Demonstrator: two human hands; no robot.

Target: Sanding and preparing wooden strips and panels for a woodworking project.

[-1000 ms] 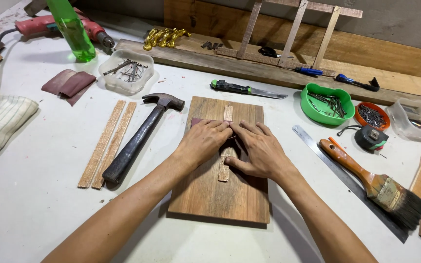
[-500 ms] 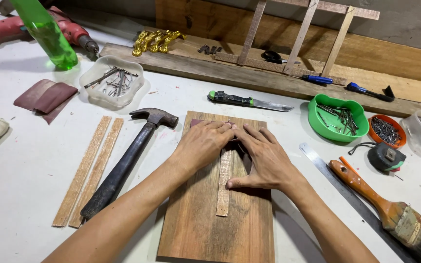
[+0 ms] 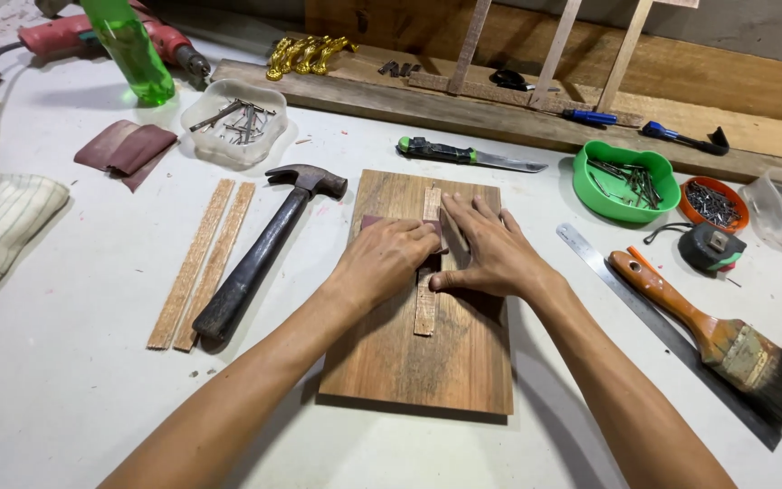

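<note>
While both flat, open hands, left hand (image 3: 384, 258) and right hand (image 3: 491, 254), press it, the pale thin strip (image 3: 425, 303) lies lengthwise on the board (image 3: 409, 362).

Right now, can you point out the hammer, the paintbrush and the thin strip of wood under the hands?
hammer (image 3: 255, 261): head view, on its dark handle.
paintbrush (image 3: 681, 312): head view, on its orange handle.
thin strip of wood (image 3: 424, 312): head view, on its near end, below the hands.
</note>
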